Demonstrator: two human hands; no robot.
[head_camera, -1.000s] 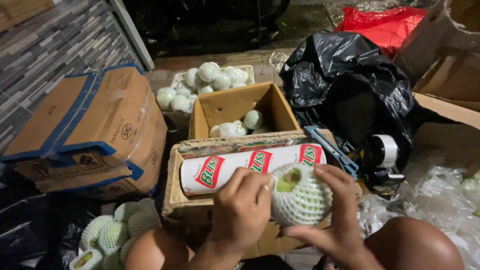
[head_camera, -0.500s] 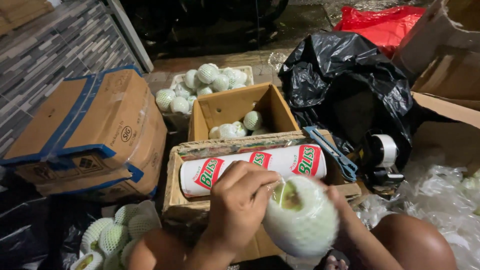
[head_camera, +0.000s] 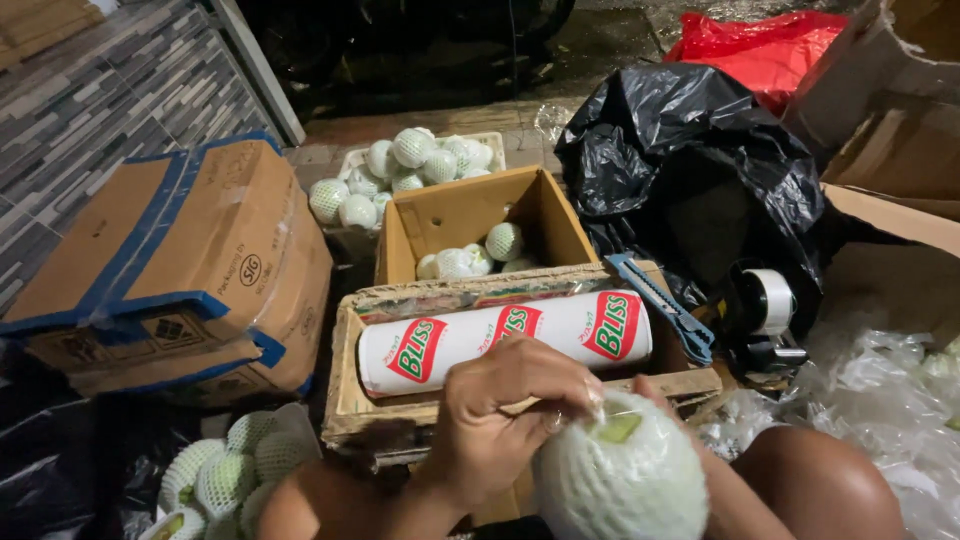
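Close to the camera, the left hand pinches the top of a foam-netted green fruit; the right hand is hidden beneath it, grip unclear, before a white roll.

Foam mesh, cardboard and glossy plastic around your hands

Your left hand pinches white foam netting, soft and knobbly, over a smooth green fruit. Ahead of you lies a glossy plastic roll in a rough, worn cardboard tray. The brown box is matt cardboard with shiny blue tape; the black bag is crinkled, shiny plastic.
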